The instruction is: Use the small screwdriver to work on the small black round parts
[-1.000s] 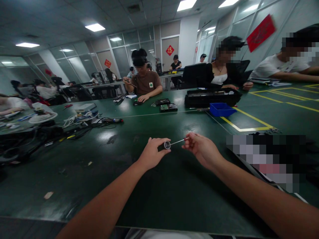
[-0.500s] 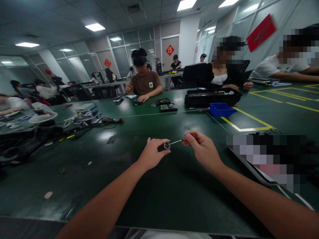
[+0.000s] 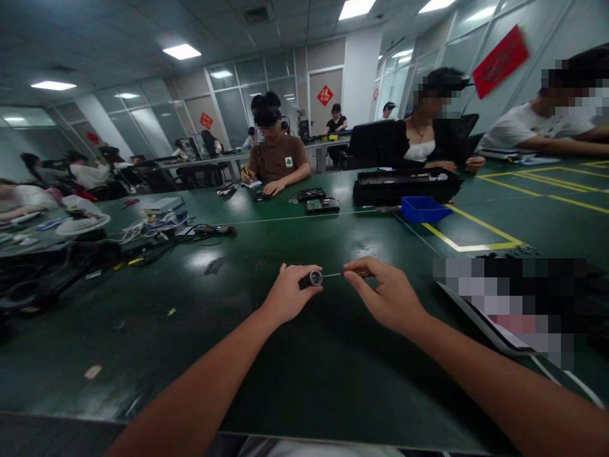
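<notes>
Between thumb and fingers, my left hand grips a small dark cylinder with a silvery ring-shaped end that faces me. My right hand is closed on the handle of a thin screwdriver. Its metal shaft points left, and the tip reaches the cylinder's rim; whether it touches or goes inside I cannot tell. Both hands are held over the green tabletop. Fingers cover most of the cylinder's body and part of the screwdriver's handle.
Cables and dark parts lie on the left. Ahead are circuit-board devices, a black case and a blue bin. At right rests a partly blurred flat item. A person in brown works across the table.
The cylinder has shifted slightly left. My right hand has turned, its fingers now further along the handle, and the screwdriver's shaft lies closer to level.
</notes>
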